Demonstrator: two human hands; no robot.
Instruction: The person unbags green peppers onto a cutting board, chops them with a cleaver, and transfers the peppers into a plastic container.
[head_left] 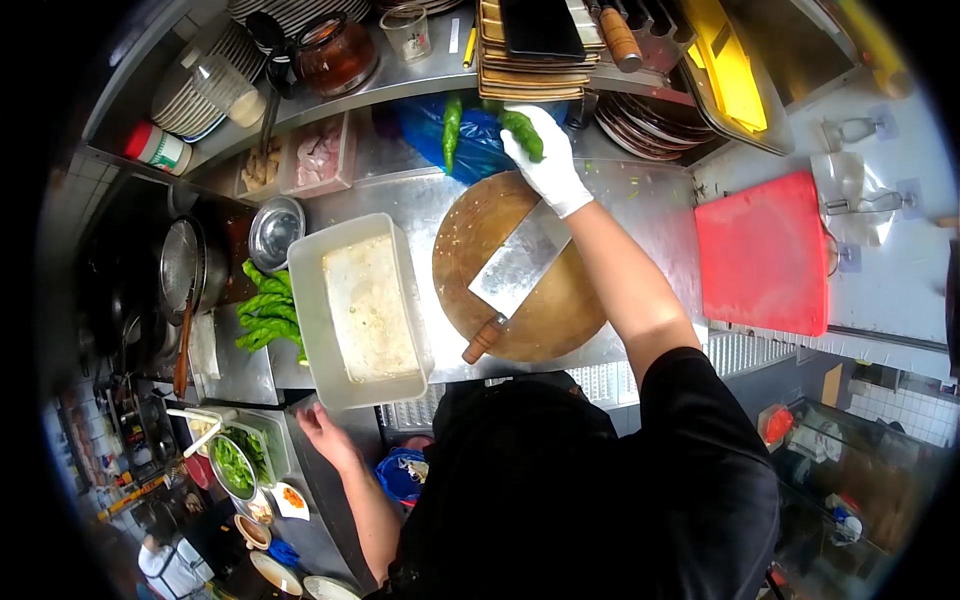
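My right hand, in a white glove, reaches to the back of the counter with its fingers closed on a green chili pepper. A second green pepper lies to its left on a blue plastic bag. Below that hand, a cleaver with a wooden handle lies flat on the round chopping board. My left hand is bare, fingers apart and holding nothing, near the counter's front edge. Just above it stands a pale plastic tub with a stained bottom.
Several green peppers lie left of the tub, below a metal bowl. A red cutting board is at the right. Stacked trays and a glass pot occupy the shelf above. A container of raw meat sits beneath it.
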